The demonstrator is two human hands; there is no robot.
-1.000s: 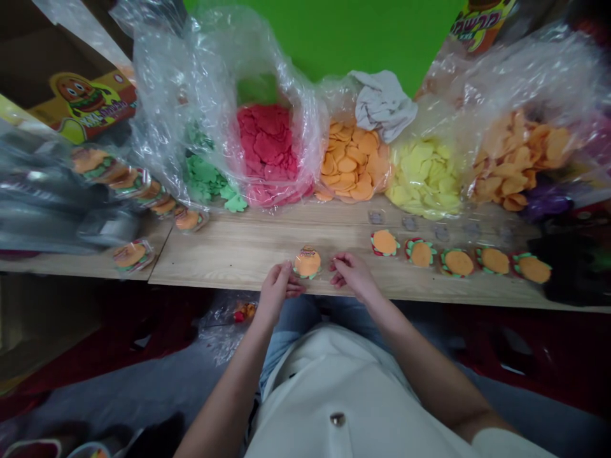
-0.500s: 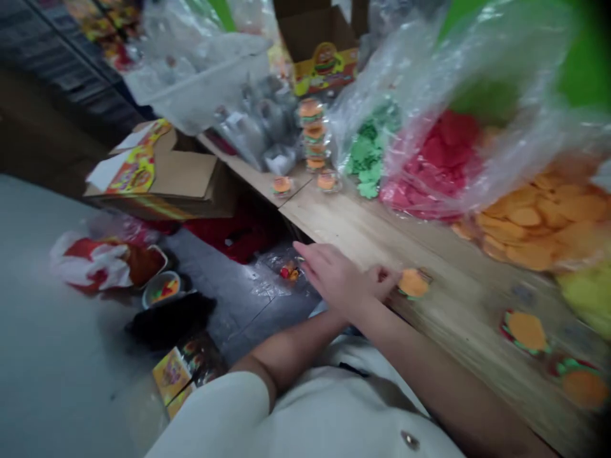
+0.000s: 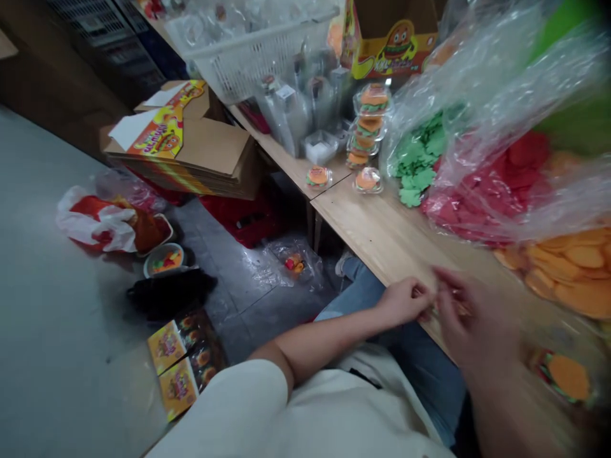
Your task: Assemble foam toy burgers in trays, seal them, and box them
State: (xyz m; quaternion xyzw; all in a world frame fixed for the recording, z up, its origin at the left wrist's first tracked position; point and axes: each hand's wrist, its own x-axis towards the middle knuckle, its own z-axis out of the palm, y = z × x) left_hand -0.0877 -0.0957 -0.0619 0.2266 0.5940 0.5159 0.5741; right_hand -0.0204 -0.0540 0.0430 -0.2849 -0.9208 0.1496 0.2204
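Floor at far left: crumpled red-and-white plastic bag [image 3: 95, 219], small bowl [image 3: 165, 259] of coloured bits just beside it, yellow printed packets [image 3: 177, 369] nearer the person. Flattened cardboard boxes [image 3: 191, 149] are stacked behind; white basket [image 3: 252, 60] stands on the far bench. Centre: stack of burger toys [image 3: 367, 117] in clear shells, with one packed burger [image 3: 318, 177] and a second packed burger [image 3: 367, 180] at its foot, by the seam of the wooden table [image 3: 377, 232]. Left hand [image 3: 403, 302] sits at the table's near edge, curled into a loose fist, fingertips pinched on a small item [image 3: 431, 310]. Right hand [image 3: 472, 324] meets it from the right, fingers at the same spot; hands together, no gap visible. Item lies directly between the two hands, right of the left knuckles and under the right fingertips. Left hand shows the clearer hold and reads as the nearer one. Long axis: cannot tell, too little of the item shows. Right hand is blurred, so grip versus mere touch cannot be told. Item's colour and kind are not resolvable. Behind the hands run clear bags of green foam pieces [image 3: 415, 159], red foam pieces [image 3: 487, 187] and orange foam pieces [image 3: 573, 267]. Far right: one unpacked burger [image 3: 566, 376] on the table, blurred.
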